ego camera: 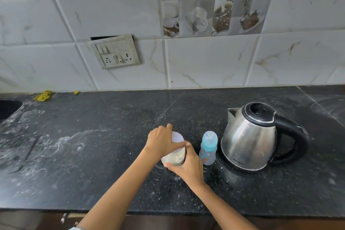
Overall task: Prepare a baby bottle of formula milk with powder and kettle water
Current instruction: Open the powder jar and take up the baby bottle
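Observation:
A clear jar of pale formula powder with a white lid stands on the black counter. My left hand grips the lid from above, thumb across its front. My right hand wraps around the jar's lower body from the right. Just right of the jar stands a capped baby bottle with a teal ring and clear cap. A steel kettle with black lid and handle sits to the right of the bottle, spout pointing left.
A switch and socket plate hangs on the tiled wall. Yellow scraps lie at the back left near a sink edge. White powder smears mark the counter's left half. The counter's front edge runs along the bottom.

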`<state>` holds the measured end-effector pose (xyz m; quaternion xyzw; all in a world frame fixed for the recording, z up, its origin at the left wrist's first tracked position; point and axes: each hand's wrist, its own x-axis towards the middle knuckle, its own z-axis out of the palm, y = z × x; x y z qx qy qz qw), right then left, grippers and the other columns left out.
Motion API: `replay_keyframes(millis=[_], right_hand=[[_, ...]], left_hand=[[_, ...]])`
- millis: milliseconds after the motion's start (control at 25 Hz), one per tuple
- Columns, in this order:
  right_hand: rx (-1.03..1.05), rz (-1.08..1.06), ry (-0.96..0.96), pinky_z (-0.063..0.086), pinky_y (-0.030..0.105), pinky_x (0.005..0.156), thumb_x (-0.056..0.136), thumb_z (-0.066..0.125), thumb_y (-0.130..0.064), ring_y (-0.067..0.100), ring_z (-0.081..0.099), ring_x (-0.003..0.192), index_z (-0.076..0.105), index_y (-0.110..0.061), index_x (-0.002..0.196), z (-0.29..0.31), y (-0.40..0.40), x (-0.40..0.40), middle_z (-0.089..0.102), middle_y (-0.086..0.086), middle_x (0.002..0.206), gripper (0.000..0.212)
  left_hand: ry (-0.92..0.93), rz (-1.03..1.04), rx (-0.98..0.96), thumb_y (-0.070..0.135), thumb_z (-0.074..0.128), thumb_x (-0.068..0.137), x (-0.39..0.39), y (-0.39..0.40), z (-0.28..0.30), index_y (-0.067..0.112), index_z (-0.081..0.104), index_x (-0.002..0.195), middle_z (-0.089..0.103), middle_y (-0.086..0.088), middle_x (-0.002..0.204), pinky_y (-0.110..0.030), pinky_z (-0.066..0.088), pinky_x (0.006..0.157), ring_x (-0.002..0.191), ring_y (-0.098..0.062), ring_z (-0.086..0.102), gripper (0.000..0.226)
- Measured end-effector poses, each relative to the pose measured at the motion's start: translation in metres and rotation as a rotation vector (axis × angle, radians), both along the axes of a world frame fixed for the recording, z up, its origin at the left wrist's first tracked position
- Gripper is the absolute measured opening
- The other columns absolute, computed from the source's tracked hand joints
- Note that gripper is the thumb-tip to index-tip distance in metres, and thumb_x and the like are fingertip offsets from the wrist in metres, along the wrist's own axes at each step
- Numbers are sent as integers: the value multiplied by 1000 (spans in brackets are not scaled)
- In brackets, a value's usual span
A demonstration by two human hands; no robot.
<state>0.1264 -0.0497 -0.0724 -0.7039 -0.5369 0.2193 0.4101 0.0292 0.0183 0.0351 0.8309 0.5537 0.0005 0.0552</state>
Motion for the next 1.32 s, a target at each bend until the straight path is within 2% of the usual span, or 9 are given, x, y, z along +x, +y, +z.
replay_keyframes(millis=[160, 240, 320, 440, 600, 720, 960, 1120, 1320], right_hand=[[8, 9, 17, 52, 23, 81, 51, 81, -57, 13, 63, 109, 50, -20, 131, -1, -1, 1, 65, -8, 122, 94], [9, 12, 11, 52, 23, 81, 50, 79, -59, 12, 63, 109, 49, -21, 132, -3, 0, 2, 65, -9, 122, 95], [15, 23, 6, 50, 21, 81, 50, 79, -59, 12, 62, 109, 49, -23, 131, -5, 0, 2, 64, -10, 123, 94], [33, 28, -5, 47, 18, 83, 52, 83, -55, 9, 59, 114, 48, -25, 132, -4, 1, 2, 62, -13, 126, 92], [-22, 106, 70, 46, 26, 100, 55, 87, -50, 14, 48, 131, 33, -19, 147, -6, 0, 7, 51, -6, 143, 111], [-81, 148, 120, 36, 31, 113, 63, 90, -34, 15, 35, 142, 20, -12, 154, -14, -13, 14, 38, -2, 153, 117], [57, 74, -19, 53, 41, 97, 82, 76, -12, 15, 59, 118, 54, -13, 133, -28, -50, 32, 63, 2, 129, 56], [127, 33, 33, 57, 29, 88, 85, 71, -5, 9, 65, 103, 60, -11, 124, -20, -57, 37, 70, 2, 113, 42], [238, -96, 71, 58, 26, 77, 83, 72, -3, 14, 65, 94, 65, -9, 111, -15, -68, 53, 65, 1, 101, 29]], left_hand=[[55, -301, -305, 47, 78, 68, -12, 19, 1, 35, 20, 146, 30, -7, 151, -44, 35, 108, 139, -29, 28, 98], [89, -416, -265, 32, 80, 68, -16, 20, 4, 37, 30, 142, 43, -4, 140, -40, 39, 103, 131, -25, 38, 89], [25, -366, -107, 41, 75, 71, -13, 15, 6, 31, 38, 134, 49, -6, 122, -38, 47, 88, 111, -26, 51, 73], [-246, -213, 75, 57, 68, 72, -13, 2, 18, 22, 35, 127, 48, -4, 123, -37, 51, 79, 101, -27, 56, 73], [-904, -179, -69, 44, 80, 68, -46, -37, 9, 29, 36, 121, 47, 8, 125, -29, 54, 81, 107, -10, 55, 71], [-1157, 45, -94, 41, 87, 56, -73, -80, -41, 27, 38, 103, 55, 9, 118, -29, 54, 79, 108, -5, 56, 70], [-841, 100, -56, 62, 72, 64, -94, -100, -125, 31, 37, 96, 50, 18, 130, -35, 34, 102, 124, -7, 41, 57], [-609, -1, 47, 71, 61, 70, -100, -99, -136, 26, 41, 123, 44, 14, 137, -31, 6, 117, 136, -7, 32, 72], [-722, -110, 179, 52, 59, 84, -63, -111, -87, 21, 46, 120, 55, 8, 120, -29, 41, 95, 110, -8, 50, 49]])
